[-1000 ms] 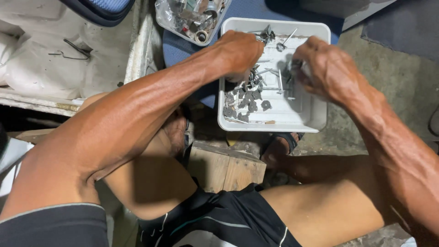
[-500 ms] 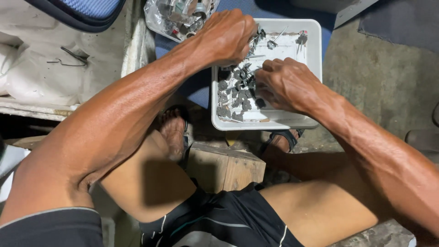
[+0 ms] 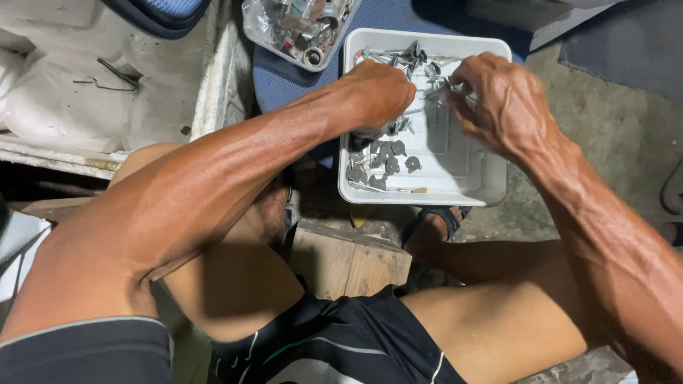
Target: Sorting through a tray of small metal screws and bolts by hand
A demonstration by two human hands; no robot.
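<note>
- Left hand (image 3: 373,96): over tray (image 3: 491,188), fingers curled down among parts (image 3: 384,160); grip hidden, cannot tell.
- Right hand (image 3: 501,99): fingers pressed together, pinching a small metal piece (image 3: 442,87) above the tray.
- Risk: piece slipping from the pinch; tray near its support's edge, tipping if nudged.
- Count: trays, one; clear tub (image 3: 299,28), one; loose parts, dozens, uncountable.

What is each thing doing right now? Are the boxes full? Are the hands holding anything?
White tray: open, partly filled.
Small metal parts: loose in the tray.
Clear container: open, crowded with metal bits.
Left hand: curled over the parts; grip hidden.
Right hand: fingers pinched among the parts; hold unclear.
Wooden block: lying between the legs.
</note>
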